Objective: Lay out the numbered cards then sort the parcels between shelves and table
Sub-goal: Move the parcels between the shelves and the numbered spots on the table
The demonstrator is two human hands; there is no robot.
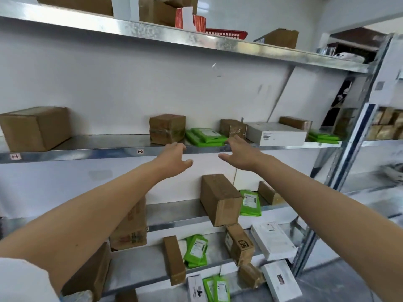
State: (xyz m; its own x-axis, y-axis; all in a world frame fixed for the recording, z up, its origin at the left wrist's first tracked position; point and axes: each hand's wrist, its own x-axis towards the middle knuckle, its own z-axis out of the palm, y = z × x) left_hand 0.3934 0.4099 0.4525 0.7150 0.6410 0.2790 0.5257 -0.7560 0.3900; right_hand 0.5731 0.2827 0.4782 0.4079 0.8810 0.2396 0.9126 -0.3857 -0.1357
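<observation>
Our white sleeve (24, 280) sat closest, low on the left arm, and both bare forearms lay stretched from there toward the middle shelf (87, 152).

At the front edge of that shelf was our left hand (172, 159). Its fingertips were at the metal lip, though we could not tell whether they touched it. Its grip was wide, with fingers spread and thumb out, and it held nothing. Our right hand (239, 153) was just beside it at the same edge. Its fingertips reached up to the near side of the green packets (206, 136), and its grip was equally wide and empty.

The parcels lay along the middle shelf. The green packets were stacked flat near its front edge. A taped brown box (167, 128) touched their left side, and a small brown parcel (233, 128) sat just behind their right side. Further right on the shelf were a white box (275, 134) and, at the far end, a second green stack (322, 136). A big carton (35, 127) stood well apart at the shelf's left end.

A small sticker (140, 151) marked the shelf's front edge to the left of our left hand.

Under the middle shelf, a tall brown box (220, 199) overhung the front of the next level down, with a lone green packet (250, 202) touching its right side. Above the middle shelf, a red basket (226, 32) sat on the top level.
</observation>
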